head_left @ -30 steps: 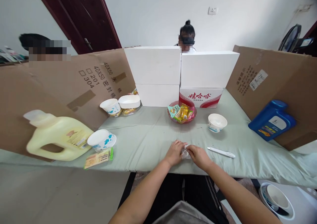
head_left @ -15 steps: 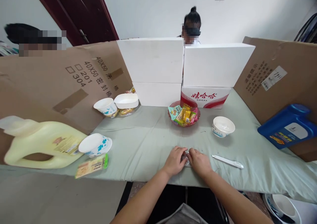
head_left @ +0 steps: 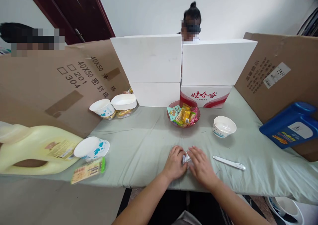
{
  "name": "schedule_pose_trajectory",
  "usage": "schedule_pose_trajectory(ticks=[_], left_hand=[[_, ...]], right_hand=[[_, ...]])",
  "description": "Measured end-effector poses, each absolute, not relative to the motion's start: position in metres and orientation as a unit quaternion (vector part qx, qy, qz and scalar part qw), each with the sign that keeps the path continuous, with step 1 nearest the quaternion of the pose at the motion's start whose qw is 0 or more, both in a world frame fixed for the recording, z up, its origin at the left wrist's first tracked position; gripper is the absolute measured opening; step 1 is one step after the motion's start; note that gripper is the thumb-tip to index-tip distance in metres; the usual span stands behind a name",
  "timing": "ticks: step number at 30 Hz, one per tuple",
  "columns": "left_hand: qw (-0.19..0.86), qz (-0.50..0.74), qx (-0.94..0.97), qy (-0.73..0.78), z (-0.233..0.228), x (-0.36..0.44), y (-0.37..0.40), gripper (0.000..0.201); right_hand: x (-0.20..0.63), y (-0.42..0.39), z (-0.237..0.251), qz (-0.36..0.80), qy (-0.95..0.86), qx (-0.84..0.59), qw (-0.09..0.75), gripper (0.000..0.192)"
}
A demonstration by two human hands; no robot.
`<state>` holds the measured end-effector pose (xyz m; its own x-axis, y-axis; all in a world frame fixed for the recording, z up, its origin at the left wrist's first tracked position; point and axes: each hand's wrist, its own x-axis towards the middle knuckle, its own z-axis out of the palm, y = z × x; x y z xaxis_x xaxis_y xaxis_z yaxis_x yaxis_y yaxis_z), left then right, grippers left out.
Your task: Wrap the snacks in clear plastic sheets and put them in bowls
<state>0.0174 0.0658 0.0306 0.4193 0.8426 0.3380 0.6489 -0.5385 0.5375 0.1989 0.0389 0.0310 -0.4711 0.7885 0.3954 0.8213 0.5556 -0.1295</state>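
- Low in the middle of the frame, the left hand (head_left: 174, 163) and the right hand (head_left: 201, 166) sit close together on the counter (head_left: 139, 145), both closed on a small crinkly wrapper (head_left: 185, 159).
- Only a bit of the wrapper shows between the fingers, so what is inside cannot be told.
- Both hands lie knuckles up, with fingers curled in toward each other and pinching the wrapper from each side.
- Both forearms come up from the bottom edge of the frame and meet like a pointy roof.
- To work such a small shiny thing well, I think it is best to hold it firm with the fingertips and keep it low over the cloth, so it cannot slip or fly off.
- Just right of the hands lies a thin white tool (head_left: 229, 162), near but not touching.
- Above the hands, in the middle of the frame, stands a pink dish of snacks (head_left: 183, 115), with a white bowl (head_left: 224, 126) to its right.
- At the lower left lies a yellow jug (head_left: 37, 148) beside a blue-and-white bowl (head_left: 91, 148).
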Motion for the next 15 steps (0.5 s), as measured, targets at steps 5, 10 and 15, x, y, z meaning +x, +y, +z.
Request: schedule_pose_trajectory(ticks=[5,10,15], left_hand=[[0.139,0.232,0.837,0.475,0.028,-0.002,0.052,0.048],[0.069,0.195,0.838,0.505,0.017,-0.042,0.028,0.046],[0.009,0.212,0.844,0.492,0.004,-0.056,0.022,0.043]], right_hand=[[0.181,0.027,0.013,0.029,-0.891,-0.437,0.122,0.087],[0.183,0.021,0.015,0.060,-0.876,-0.463,0.121,0.064],[0.188,-0.003,0.018,0.090,-0.874,-0.436,0.196,0.042]])
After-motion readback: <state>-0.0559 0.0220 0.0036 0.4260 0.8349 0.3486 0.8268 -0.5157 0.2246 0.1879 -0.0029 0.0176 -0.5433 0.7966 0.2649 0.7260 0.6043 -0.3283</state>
